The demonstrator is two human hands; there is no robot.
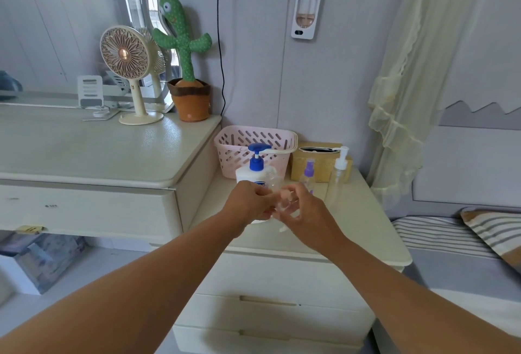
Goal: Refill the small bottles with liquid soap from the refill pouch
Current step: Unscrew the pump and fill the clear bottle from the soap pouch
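Carefully: our left hand (249, 201) curls round the small bottle (273, 181); whether our right hand (306, 209) holds its top, we cannot tell. One slip may tip the purple bottle (308, 176).

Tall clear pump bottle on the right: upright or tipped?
Upright: the clear pump bottle stands on its base, white pump on top.

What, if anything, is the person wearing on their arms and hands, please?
Nothing that shows: no sleeves come into view on either arm, and the left hand and right hand have no gloves, watch, bracelet or ring visible.
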